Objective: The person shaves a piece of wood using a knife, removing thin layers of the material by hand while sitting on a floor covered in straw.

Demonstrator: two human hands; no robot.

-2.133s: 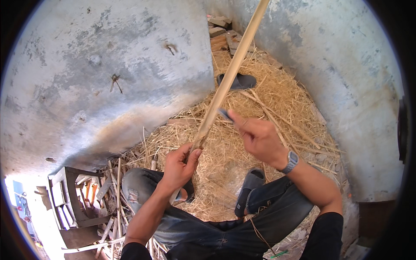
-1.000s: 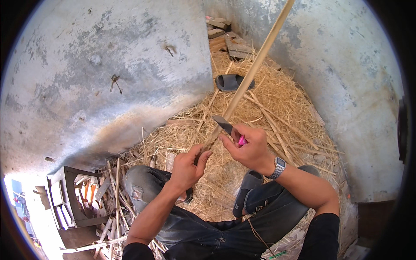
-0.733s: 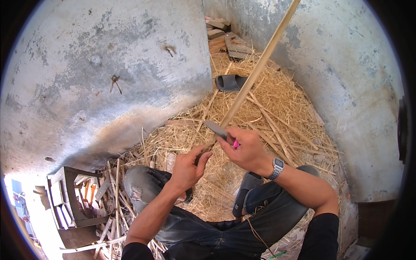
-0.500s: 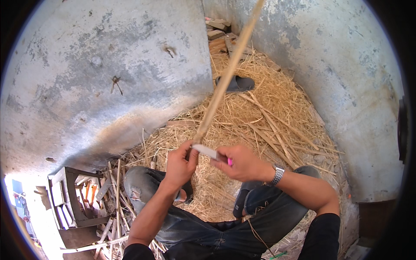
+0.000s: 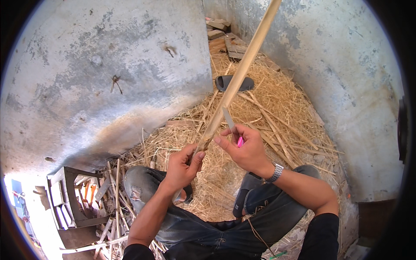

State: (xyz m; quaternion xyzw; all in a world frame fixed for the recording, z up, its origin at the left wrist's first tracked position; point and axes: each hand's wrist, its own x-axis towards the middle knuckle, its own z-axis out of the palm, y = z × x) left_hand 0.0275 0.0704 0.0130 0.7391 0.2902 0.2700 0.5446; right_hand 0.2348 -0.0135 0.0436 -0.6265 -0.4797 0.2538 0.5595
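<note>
A long pale strip of wood or split bamboo (image 5: 245, 65) slants from my lap area up to the top of the view. Its near end, which looks brown and rough, is pinched in my left hand (image 5: 183, 167) between thumb and fingers. My right hand (image 5: 247, 149) holds a knife (image 5: 229, 119) with a pink part at its handle. The blade points up and lies close to the strip's right edge; whether it touches, I cannot tell. My right thumb and a fingertip reach toward the strip near its rough end.
Shavings (image 5: 281, 95) cover the floor, with loose strips (image 5: 273, 130) among them. A dark slipper (image 5: 247, 83) lies beyond the strip. A dark frame (image 5: 69, 221) with wood pieces stands at lower left. Worn grey walls (image 5: 108, 56) rise left and right; bricks (image 5: 216, 32) sit in the far corner.
The knife has swung from lying across the strip's near end to pointing upward beside it. My right hand has turned and its fingers have loosened. The strip's far end has shifted right.
</note>
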